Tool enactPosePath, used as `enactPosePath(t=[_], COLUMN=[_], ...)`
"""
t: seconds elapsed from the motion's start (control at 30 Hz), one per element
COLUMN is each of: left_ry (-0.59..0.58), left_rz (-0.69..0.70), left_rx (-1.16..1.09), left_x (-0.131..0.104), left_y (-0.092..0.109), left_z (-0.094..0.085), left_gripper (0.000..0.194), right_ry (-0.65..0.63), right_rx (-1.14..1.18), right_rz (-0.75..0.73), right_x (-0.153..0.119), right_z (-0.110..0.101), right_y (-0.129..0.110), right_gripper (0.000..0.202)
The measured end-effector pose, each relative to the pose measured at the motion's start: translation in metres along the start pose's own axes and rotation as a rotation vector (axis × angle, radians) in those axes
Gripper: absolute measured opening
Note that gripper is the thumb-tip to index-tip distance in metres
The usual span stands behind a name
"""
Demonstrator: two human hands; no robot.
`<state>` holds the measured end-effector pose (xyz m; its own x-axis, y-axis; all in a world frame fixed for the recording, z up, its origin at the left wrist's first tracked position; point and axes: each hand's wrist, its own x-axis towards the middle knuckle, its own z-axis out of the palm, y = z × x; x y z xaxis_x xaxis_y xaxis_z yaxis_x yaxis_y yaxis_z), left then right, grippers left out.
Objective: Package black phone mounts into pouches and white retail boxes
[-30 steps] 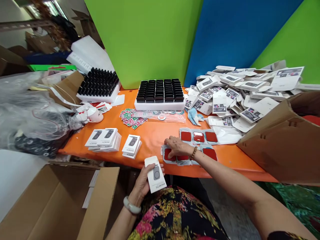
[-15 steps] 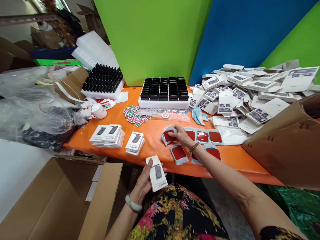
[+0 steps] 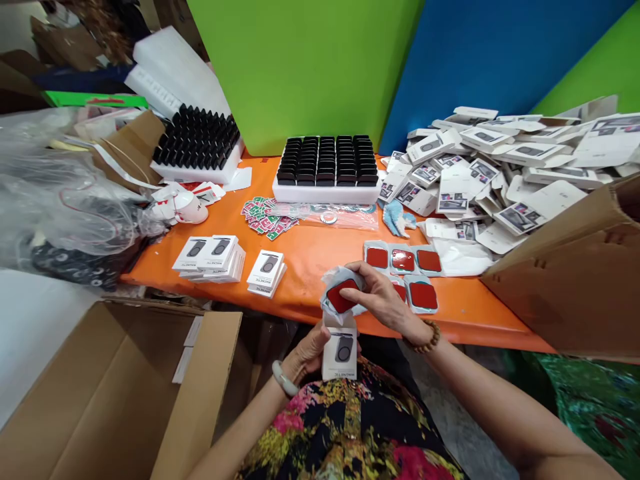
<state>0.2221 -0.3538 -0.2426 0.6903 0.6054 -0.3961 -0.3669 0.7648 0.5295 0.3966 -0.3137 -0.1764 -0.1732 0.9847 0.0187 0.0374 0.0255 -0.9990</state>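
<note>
My left hand (image 3: 311, 351) is closed around a small white box (image 3: 340, 353) printed with a phone-holder picture and "MAGNETIC", held upright near my lap. My right hand (image 3: 383, 297) pinches a red-faced square pack (image 3: 342, 297) in pale wrapping. The lower edge of that pack meets the box's top end; whether it is inside I cannot tell. Just beyond my right hand, several more red-faced packs (image 3: 423, 295) lie in two rows on the orange table (image 3: 310, 257). Finished-looking white boxes (image 3: 266, 272) stand in short stacks to the left.
Behind are white foam trays (image 3: 325, 194) filled with upright black pieces. Colourful stickers (image 3: 267, 219) and a blue cloth (image 3: 397, 219) lie in front. A heap of flattened white boxes (image 3: 465, 180) covers the right side, beside a brown carton (image 3: 570, 273). An open carton (image 3: 115, 387) stands at lower left.
My right hand has brought a red-faced pack from the table toward me, to the top of the white box. My left hand has moved right and turned the box more upright.
</note>
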Motion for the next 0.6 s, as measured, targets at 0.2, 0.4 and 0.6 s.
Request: enactPosePath(t=[0.2, 0.4, 0.6], left_ry=[-0.075, -0.061, -0.028], left_rz=[-0.034, -0.104, -0.087], left_rx=[0.049, 0.07, 0.016], left_x=[0.002, 0.005, 0.002], left_y=[-0.01, -0.016, -0.015], left_z=[0.009, 0.015, 0.02], left_gripper=[0.079, 0.091, 0.08], right_ry=[-0.12, -0.277, -0.379], right_rx=[-0.126, -0.361, -0.436], right_rz=[0.01, 0.136, 0.132], right_x=[-0.031, -0.035, -0.037], right_z=[-0.014, -0.027, -0.028], right_y=[0.011, -0.001, -0.006], right_gripper=[0.038, 0.016, 0.011])
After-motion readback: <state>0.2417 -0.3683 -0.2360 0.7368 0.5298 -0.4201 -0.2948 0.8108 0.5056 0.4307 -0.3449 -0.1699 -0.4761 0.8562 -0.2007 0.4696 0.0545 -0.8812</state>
